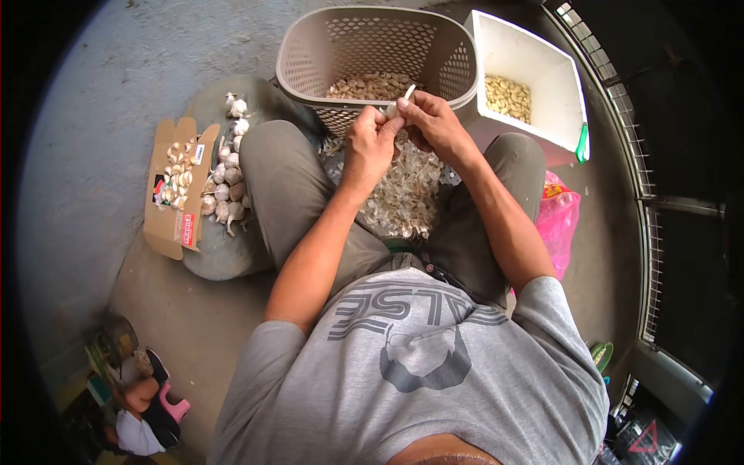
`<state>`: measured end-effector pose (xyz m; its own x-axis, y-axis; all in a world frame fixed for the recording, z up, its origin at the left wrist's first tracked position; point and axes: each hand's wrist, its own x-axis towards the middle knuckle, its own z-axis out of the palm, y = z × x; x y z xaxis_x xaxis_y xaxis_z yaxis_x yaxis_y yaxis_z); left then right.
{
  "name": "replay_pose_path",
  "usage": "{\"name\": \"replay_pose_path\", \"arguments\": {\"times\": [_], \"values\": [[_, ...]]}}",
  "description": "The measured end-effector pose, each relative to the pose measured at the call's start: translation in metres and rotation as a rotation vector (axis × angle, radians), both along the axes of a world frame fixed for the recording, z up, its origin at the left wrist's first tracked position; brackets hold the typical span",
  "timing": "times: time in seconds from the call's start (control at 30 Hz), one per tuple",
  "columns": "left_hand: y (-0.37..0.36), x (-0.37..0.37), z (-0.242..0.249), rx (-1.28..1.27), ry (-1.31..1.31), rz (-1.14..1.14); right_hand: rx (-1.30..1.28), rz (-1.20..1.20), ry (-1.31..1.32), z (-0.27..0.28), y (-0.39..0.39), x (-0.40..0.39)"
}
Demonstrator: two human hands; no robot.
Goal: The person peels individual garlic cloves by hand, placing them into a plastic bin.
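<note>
Both hands meet in front of the near rim of a brown perforated basket [302, 97]. My left hand [370, 149] is closed, its thumb and fingers pinching a small pale garlic clove [393, 111]. Touching it from the right, my right hand [435, 128] is closed too, with a whitish sliver, perhaps skin or a small blade, sticking up between thumb and finger; which one I cannot make out. Below them lies a heap of papery garlic skins [407, 194] between the knees. Unpeeled cloves [372, 85] rest inside the basket.
A white foam box [550, 77] with peeled cloves [508, 98] stands at the right. Garlic bulbs [225, 186] and a cardboard tray [161, 221] of loose cloves [178, 178] lie at the left. A pink bag [559, 225] is beside the right knee. Another person [143, 411] sits lower left.
</note>
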<state>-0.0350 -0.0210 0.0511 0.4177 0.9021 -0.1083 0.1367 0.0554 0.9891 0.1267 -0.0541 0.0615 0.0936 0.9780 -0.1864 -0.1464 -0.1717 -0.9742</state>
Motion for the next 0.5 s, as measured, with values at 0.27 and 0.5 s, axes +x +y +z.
{"name": "replay_pose_path", "arguments": {"times": [0.27, 0.5], "values": [[-0.004, -0.004, 0.0, 0.468, 0.236, -0.096, 0.038, 0.003, 0.09, 0.006, -0.002, 0.014], [0.01, -0.004, -0.012, 0.153, -0.015, -0.058, 0.02, 0.042, 0.063, 0.006, -0.001, 0.014]]}}
